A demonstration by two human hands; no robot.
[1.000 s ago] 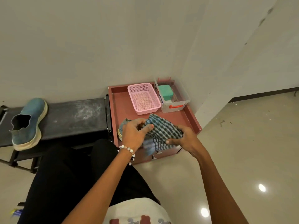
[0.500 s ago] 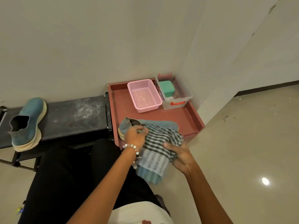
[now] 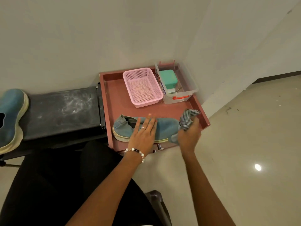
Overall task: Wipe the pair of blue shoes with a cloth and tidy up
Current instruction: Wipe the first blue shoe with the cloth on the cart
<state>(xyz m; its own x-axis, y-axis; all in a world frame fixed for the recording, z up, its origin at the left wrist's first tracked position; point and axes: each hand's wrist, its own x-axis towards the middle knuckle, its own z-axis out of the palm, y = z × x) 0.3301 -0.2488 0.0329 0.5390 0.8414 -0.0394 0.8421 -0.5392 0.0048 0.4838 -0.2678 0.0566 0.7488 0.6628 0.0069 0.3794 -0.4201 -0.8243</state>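
Note:
One blue slip-on shoe (image 3: pixel 166 128) lies on its side along the front of the red tray-top cabinet (image 3: pixel 112 101), toe pointing right. My left hand (image 3: pixel 144 132) rests flat on the shoe's middle with fingers spread. My right hand (image 3: pixel 189 134) is shut on a bunched blue-and-white checked cloth (image 3: pixel 189 117) at the shoe's toe. The second blue shoe (image 3: pixel 10 118) stands upright at the far left of the black bench (image 3: pixel 61 111).
A pink mesh basket (image 3: pixel 142 87) and a clear plastic box (image 3: pixel 180 93) holding a green block stand at the back of the red tray. White walls meet in a corner behind. Shiny floor lies to the right. My dark-trousered legs fill the lower left.
The cloth went from spread between both hands to bunched in my right hand at the toe. My left hand let go of it and now lies flat on the shoe.

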